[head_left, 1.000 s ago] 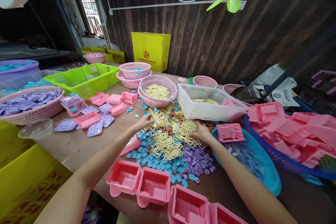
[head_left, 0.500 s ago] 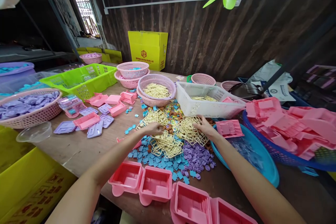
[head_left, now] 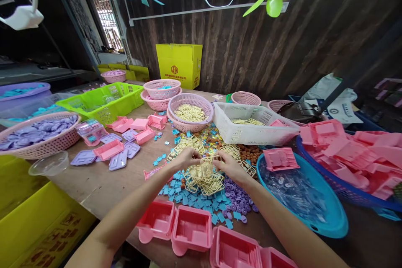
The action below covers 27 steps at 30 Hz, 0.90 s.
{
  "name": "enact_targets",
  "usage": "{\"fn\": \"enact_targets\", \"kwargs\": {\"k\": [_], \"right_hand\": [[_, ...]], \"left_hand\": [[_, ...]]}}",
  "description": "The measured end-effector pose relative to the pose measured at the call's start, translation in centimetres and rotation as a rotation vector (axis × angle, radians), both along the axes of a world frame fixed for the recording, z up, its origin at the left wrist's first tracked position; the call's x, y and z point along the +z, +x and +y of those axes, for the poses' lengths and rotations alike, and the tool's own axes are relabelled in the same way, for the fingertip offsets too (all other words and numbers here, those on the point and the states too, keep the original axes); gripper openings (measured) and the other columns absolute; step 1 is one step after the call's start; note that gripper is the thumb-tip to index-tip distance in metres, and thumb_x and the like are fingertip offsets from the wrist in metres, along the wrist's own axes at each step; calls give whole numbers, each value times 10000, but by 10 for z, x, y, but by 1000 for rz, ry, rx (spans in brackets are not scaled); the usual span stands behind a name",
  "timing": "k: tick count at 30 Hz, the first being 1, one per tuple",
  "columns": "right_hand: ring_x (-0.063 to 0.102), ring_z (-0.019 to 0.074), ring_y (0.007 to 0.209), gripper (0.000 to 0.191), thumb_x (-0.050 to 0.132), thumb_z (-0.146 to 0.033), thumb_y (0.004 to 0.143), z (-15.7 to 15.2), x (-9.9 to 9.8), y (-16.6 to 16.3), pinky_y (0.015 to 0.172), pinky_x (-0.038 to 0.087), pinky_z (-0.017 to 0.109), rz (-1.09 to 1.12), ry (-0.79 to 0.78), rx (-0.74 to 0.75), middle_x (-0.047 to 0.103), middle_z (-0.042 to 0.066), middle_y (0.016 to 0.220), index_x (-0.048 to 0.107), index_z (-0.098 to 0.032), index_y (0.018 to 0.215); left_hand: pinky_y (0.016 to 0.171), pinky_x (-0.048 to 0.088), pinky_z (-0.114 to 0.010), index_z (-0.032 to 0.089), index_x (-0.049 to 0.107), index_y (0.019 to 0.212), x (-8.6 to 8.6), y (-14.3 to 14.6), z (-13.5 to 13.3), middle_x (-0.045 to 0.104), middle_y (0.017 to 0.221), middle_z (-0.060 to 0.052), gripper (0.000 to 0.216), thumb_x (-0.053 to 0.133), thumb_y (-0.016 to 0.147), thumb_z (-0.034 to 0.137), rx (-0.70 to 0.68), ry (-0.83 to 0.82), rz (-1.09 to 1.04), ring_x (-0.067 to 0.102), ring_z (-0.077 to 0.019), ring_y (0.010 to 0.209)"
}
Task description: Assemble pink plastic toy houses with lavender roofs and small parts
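My left hand (head_left: 188, 158) and my right hand (head_left: 228, 165) are close together over the middle of the table, fingers pinched. Between them is a small cream plastic frame (head_left: 207, 167), raised upright, with a hand at each side. Right below lies a heap of similar cream frames (head_left: 204, 185), and another cream heap (head_left: 186, 144) spreads behind my left hand. Loose blue plastic pieces (head_left: 185, 196) and round purple pieces (head_left: 240, 196) lie in front of the heaps. Brown pieces (head_left: 249, 153) are scattered behind my right hand.
Open pink boxes (head_left: 191, 228) line the near edge. A blue tub (head_left: 341, 222) of clear packets and a basket of pink parts (head_left: 354, 157) stand right. Behind are a white crate (head_left: 232, 134) and a lilac basket (head_left: 209, 104); a green crate (head_left: 109, 113) sits left.
Both hands have moved inward from separate cream heaps and come together. A cream frame now shows upright between them. The camera view has shifted slightly.
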State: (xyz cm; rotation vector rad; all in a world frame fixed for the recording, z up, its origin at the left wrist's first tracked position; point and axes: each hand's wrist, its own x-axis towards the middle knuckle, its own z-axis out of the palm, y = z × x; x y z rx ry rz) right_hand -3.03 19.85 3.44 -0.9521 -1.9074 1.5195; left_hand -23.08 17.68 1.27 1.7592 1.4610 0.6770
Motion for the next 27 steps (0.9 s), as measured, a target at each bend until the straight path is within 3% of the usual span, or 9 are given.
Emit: {"fn": "enact_targets", "kwargs": {"k": [3,5,9,13,15,19,22,25,27], "right_hand": [[509,127,697,216,638,-376,674,-11,7,-10,612,415,235,1,20,80,548,-16,768,553,-191,745],[496,119,629,207,648,-362,669,-14,7,-10,554,394,224,-9,8,126,542,-28,695,555,-185,725],[476,107,545,240,642,-387,671,-13,3,3,480,362,210,-14,-7,95,507,-45,604,519,-180,677],[532,121,601,321,564,-425,726,-19,5,15,521,422,230,17,-12,-3,572,-16,758,539,-186,939],[570,142,682,333,531,-378,764,-30,10,13,594,458,260,1,29,45,599,11,855,533,-193,1040],[555,195,846,174,483,-167,789,-58,17,-3,769,462,348,-156,444,177,585,64,897,586,-167,929],[514,229,923,174,492,-67,761,-70,14,-10,822,450,403,-284,777,121,548,99,946,579,-158,881],[463,263,1068,253,504,-34,751,-73,7,-8,899,420,446,-342,979,88,505,136,1130,544,-159,966],[507,235,1014,249,482,-28,767,-72,1,-4,844,464,390,-356,1020,98,524,119,1100,516,-167,970]], "left_hand": [[491,289,-179,112,667,667,6,11,-17,502,542,36,268,614,694,373,23,22,-55,426,-82,541],[500,301,-180,115,673,699,9,13,-29,512,560,34,225,613,695,332,40,27,-96,435,-83,548],[518,330,-186,128,652,862,11,2,-48,535,614,28,207,583,710,251,149,52,-191,460,-94,572],[553,352,-199,147,596,764,9,-5,-61,528,636,21,87,580,699,204,287,89,-288,468,-108,619],[570,363,-204,156,574,712,9,2,-66,534,636,21,79,610,680,219,297,82,-352,475,-113,634],[584,407,-222,150,584,784,15,25,-72,600,684,-3,320,678,629,413,209,-16,-539,538,-137,657],[583,408,-226,140,590,791,20,34,-78,608,693,-13,471,647,612,572,202,-68,-654,544,-136,645],[555,392,-233,132,605,764,20,39,-82,601,650,-22,569,563,634,684,227,-126,-735,534,-134,591],[538,389,-237,131,604,790,20,44,-83,611,663,-43,621,493,664,729,350,-229,-837,543,-143,585]]}}
